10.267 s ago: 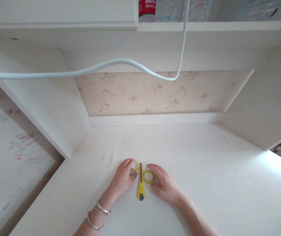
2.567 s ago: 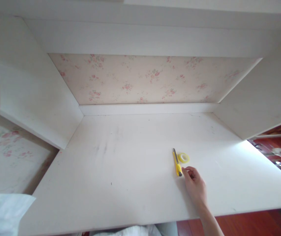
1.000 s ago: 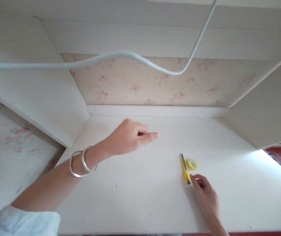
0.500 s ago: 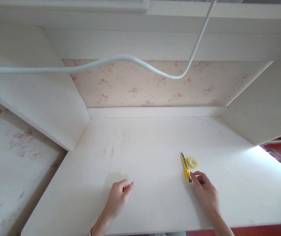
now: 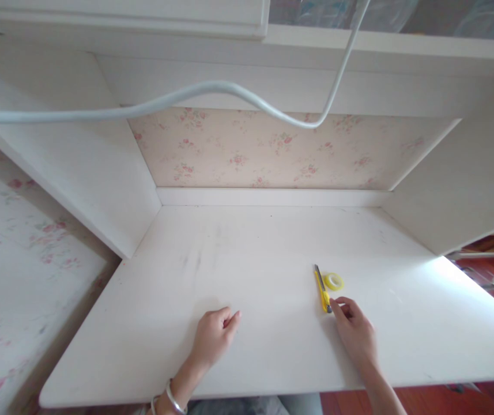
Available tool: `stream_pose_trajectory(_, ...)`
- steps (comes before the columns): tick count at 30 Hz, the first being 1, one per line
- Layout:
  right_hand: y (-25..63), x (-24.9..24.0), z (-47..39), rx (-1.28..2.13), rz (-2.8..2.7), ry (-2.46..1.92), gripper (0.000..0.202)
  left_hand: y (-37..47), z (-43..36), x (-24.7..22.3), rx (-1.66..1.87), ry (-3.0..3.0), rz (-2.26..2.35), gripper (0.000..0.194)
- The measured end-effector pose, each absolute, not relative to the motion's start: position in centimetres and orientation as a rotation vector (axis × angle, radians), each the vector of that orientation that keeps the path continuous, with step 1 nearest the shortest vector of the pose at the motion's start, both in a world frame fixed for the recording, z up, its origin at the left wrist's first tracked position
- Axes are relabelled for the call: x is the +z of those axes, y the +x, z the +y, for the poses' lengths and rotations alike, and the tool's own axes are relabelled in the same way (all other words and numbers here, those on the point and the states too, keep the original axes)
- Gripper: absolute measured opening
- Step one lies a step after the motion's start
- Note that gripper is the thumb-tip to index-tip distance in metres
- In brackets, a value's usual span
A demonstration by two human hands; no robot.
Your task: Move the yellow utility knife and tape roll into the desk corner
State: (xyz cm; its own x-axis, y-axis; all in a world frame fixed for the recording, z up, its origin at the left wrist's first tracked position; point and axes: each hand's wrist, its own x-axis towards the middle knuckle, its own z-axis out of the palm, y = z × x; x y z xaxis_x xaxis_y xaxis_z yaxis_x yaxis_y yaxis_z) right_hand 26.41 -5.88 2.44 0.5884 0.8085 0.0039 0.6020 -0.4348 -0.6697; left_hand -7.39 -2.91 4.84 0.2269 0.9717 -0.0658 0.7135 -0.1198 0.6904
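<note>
My left hand point(image 5: 215, 335) is closed in a loose fist above the white desktop, left of the middle, with a bracelet at the wrist. Nothing shows in its fingers. On the right, my right hand point(image 5: 354, 331) has its thumb and finger pinched at the side of a yellow utility knife point(image 5: 321, 288), near the handle end. The knife points away from me, with its dark tip at the far end. Just right of it lies a small roll of yellow tape point(image 5: 334, 281). My right fingertips partly hide the contact with the knife.
The white desktop point(image 5: 247, 253) runs back to flowered wallpaper point(image 5: 238, 150) between two white side panels. A pale cable point(image 5: 212, 87) hangs across the upper view. White cabinets point(image 5: 117, 17) stand overhead. Reddish floor point(image 5: 342, 400) shows beyond the desk edge.
The camera view has shifted slightly, showing more of the cabinet above and the desk's front edge. Both hands, the knife and the tape keep about the same places on the desk.
</note>
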Motion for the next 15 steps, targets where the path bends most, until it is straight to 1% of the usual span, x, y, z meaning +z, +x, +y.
stream_pose_trajectory(15, 26.1, 2.5, -6.1, 0.368, -1.176, -2.156, 0.044, -7.0, -4.1, 5.1, 0.444, 2.287, 1.598, 0.042)
